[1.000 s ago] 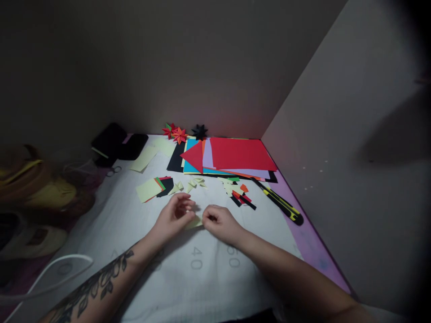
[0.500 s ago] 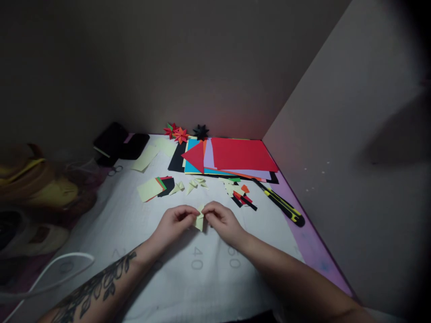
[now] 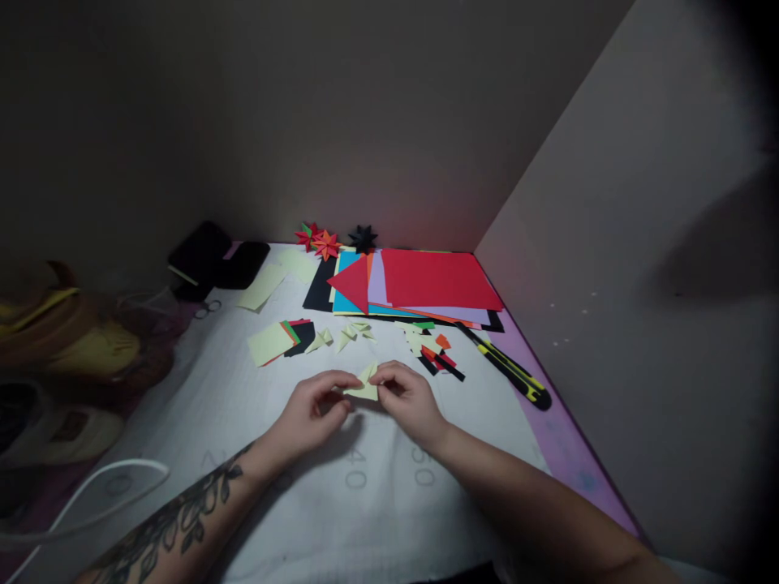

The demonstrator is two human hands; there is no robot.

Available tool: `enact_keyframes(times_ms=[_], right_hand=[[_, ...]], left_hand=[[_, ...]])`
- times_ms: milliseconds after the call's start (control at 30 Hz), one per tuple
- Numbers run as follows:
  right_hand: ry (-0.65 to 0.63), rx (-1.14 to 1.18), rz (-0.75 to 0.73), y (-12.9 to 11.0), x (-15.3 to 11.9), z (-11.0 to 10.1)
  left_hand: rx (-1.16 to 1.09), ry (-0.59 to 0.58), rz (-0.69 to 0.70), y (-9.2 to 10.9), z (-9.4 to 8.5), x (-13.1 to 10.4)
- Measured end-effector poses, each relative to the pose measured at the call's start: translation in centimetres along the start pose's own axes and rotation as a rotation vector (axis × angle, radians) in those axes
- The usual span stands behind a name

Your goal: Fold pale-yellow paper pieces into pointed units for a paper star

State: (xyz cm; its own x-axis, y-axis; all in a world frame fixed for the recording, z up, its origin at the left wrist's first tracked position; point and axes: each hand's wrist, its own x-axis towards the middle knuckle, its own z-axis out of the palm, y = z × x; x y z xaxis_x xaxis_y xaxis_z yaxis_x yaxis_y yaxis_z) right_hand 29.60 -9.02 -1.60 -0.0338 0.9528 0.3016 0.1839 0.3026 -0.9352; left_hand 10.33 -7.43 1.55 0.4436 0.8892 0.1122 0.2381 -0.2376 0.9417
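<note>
Between my two hands, above the white mat [image 3: 389, 519], is a small piece of pale yellow folded paper [image 3: 365, 393]. My right hand [image 3: 411, 401] pinches its right side between thumb and fingers. My left hand [image 3: 320, 410] has its thumb apart from the fingers, and its index fingertip touches the paper's left edge. Just beyond lie several pale yellow folded paper pieces [image 3: 348, 334]. A fanned stack of small paper squares [image 3: 268, 345], pale yellow on top, sits to their left.
Coloured paper scraps [image 3: 435, 349] and a black-and-yellow utility knife [image 3: 508, 373] lie to the right. Large coloured sheets [image 3: 438, 280] are stacked at the back, near folded paper stars [image 3: 363, 238]. Scissors [image 3: 208, 308] and a white cable [image 3: 122, 466] are on the left.
The folded paper has turned from upright to more sideways. My left thumb has come away from it and opened downward, while my right hand keeps its pinch.
</note>
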Motion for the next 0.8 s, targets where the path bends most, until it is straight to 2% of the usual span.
enact_keyframes(times_ms=[133,233,333,433,567,700,800], right_hand=[[0.013,-0.010,-0.041,-0.3,-0.3,0.1],[0.020,-0.003,-0.061,-0.4,-0.5,0.1],[0.035,0.035,-0.042,-0.4,-0.6,0.2],[0.030,0.158,0.009,-0.4,-0.5,0.4],[0.035,0.312,0.101,-0.6,-0.1,0.8],[0.108,0.337,0.186,-0.9,0.1,1.1],[0.146,0.308,0.238,-0.9,0.1,1.1]], left_hand=[[0.192,0.088,0.225,-0.1,0.1,-0.2],[0.228,0.153,0.312,-0.2,0.2,-0.2],[0.202,0.192,0.338,-0.1,0.3,-0.2],[0.129,0.219,0.267,0.0,0.6,-0.2],[-0.011,0.279,0.058,0.1,1.5,-0.2],[-0.137,0.302,-0.133,0.2,2.3,0.0],[-0.163,0.285,-0.217,0.2,2.4,0.0]])
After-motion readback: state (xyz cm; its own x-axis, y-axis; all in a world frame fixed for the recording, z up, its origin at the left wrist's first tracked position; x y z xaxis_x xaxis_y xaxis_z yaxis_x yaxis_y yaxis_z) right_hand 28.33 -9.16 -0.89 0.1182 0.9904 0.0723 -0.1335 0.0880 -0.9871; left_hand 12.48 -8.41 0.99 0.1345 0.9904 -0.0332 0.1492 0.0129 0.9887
